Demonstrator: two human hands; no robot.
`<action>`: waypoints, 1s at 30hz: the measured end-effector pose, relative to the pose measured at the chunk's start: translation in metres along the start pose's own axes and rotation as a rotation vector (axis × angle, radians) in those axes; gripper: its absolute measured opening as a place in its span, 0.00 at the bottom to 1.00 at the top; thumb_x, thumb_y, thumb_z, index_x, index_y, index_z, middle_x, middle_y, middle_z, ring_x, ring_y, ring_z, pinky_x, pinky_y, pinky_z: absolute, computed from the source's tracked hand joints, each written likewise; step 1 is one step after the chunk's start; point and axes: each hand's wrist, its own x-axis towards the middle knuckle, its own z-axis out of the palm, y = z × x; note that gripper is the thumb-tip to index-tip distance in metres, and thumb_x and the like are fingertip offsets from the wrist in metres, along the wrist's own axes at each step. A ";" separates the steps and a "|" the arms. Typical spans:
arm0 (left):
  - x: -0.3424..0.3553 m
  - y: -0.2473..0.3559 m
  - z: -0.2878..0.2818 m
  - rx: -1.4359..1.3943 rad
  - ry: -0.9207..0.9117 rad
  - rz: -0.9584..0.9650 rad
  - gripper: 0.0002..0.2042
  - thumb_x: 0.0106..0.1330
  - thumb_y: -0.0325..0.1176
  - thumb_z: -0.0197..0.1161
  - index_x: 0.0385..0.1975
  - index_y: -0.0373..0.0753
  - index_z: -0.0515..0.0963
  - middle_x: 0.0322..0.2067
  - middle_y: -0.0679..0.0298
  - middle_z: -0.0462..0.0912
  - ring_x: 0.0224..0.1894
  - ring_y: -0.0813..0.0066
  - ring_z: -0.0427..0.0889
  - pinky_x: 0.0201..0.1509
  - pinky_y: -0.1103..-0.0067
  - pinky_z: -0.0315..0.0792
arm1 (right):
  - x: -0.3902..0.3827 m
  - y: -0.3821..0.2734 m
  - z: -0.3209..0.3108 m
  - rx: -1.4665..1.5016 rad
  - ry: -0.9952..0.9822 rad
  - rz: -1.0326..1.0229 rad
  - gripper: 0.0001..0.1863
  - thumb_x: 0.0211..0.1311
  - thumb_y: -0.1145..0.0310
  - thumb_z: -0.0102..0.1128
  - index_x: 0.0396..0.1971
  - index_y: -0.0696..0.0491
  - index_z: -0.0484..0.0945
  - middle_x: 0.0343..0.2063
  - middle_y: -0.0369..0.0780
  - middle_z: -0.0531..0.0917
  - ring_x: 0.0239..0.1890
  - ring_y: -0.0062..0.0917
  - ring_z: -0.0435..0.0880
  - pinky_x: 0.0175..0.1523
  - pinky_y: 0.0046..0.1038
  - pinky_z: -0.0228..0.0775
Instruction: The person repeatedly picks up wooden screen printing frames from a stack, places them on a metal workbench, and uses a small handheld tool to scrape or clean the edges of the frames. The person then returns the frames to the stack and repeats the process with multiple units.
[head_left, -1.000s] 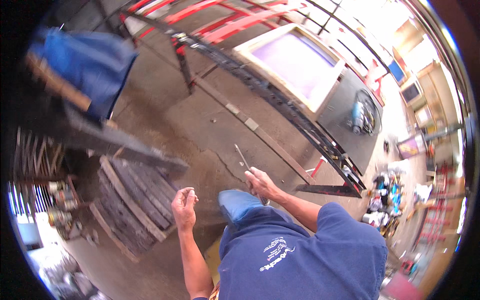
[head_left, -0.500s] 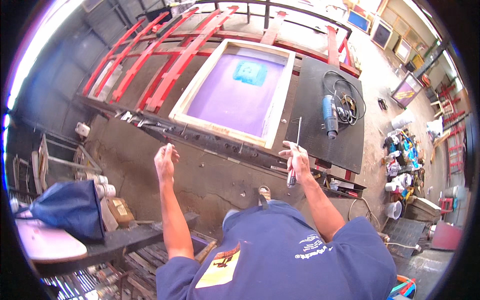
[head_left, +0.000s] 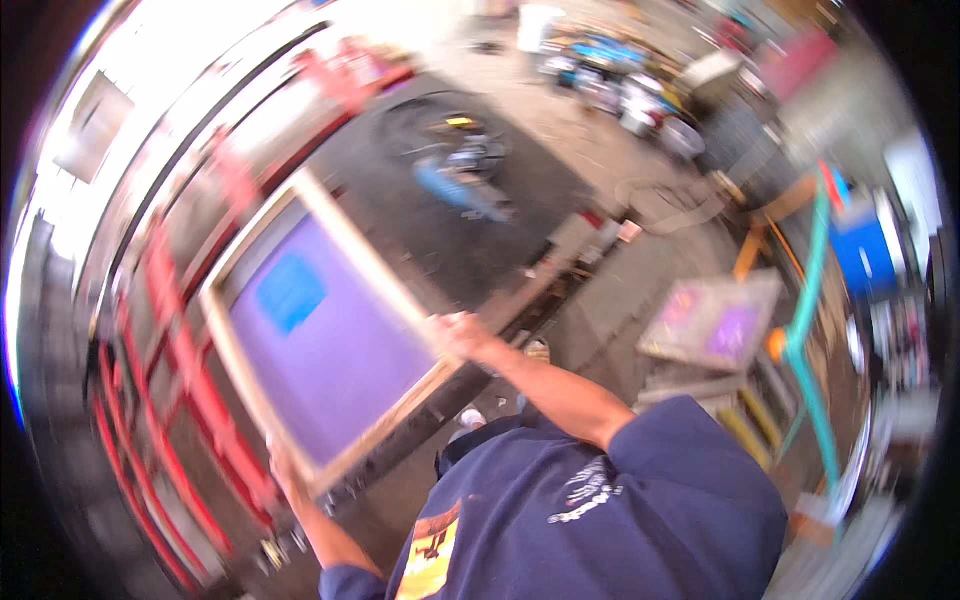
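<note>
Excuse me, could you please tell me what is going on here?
A person in a navy T-shirt has the left hand and right hand at the edges of a rectangular purple screen in a pale wooden frame; blur hides how firmly they grip. To its right, a blue handheld tool lies on a flat black panel.

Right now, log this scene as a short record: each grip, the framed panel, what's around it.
Left grip: at the framed panel's lower-left edge; fingers blurred
Right grip: at its right corner; fingers blurred
Panel look: wooden border, purple face, blue patch
Beyond right edge: blue power tool on black board
Left side: red bars
</note>
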 end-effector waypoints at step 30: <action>-0.329 0.480 0.775 0.390 -1.639 0.542 0.25 0.59 0.31 0.70 0.55 0.34 0.70 0.48 0.55 0.79 0.53 0.59 0.80 0.59 0.61 0.75 | -0.358 0.269 -0.293 1.300 1.087 0.413 0.26 0.67 0.46 0.60 0.20 0.54 0.78 0.15 0.30 0.73 0.19 0.15 0.71 0.22 0.25 0.62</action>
